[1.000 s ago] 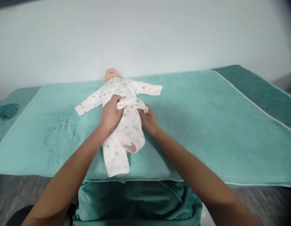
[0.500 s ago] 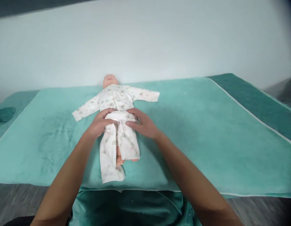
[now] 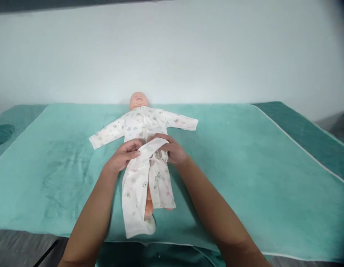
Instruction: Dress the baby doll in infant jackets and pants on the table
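A baby doll lies on its back in a white printed long-sleeved top, sleeves spread to both sides. White printed baby pants cover its lower body. One leg of the pants stretches long toward me; a bare foot shows between the legs. My left hand pinches the waistband at its left part, thumb on top. At the right part of the waistband, my right hand is closed on the cloth, its fingers partly behind the raised band. The waistband is lifted and slants up to the right.
Under the doll lies a teal plush cover with pale piping. A white wall rises right behind it. At the far left is a dark oval opening in the cover. Grey floor shows below the front edge.
Both hands have lifted the pants' waistband away from the doll, and it now slants. My right hand's fingers have gone behind the band. The view has shifted slightly.
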`<action>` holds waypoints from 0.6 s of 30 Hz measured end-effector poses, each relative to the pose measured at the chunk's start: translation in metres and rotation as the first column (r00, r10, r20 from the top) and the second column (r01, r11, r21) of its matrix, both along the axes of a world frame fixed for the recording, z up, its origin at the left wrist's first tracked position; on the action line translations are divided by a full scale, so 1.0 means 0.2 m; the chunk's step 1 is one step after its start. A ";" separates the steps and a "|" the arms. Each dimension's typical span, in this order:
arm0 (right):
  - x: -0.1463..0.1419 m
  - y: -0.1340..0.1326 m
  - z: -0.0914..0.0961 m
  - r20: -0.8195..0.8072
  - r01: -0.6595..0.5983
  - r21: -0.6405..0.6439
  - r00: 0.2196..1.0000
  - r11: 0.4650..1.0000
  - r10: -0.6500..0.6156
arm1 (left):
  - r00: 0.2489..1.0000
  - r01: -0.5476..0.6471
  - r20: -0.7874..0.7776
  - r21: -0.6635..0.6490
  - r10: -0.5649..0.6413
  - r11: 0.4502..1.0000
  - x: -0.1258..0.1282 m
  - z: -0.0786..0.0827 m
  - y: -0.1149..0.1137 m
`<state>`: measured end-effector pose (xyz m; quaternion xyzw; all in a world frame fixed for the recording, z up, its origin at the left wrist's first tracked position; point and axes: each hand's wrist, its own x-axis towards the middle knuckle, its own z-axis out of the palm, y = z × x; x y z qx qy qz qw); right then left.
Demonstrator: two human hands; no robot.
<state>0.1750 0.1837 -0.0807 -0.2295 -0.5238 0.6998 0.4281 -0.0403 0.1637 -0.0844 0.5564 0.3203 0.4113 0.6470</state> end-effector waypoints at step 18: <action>-0.05 -0.06 0.09 0.272 -0.244 0.102 0.939 0.964 0.209 | 0.951 -0.244 0.158 -0.151 0.267 0.958 0.05 -0.03 -0.05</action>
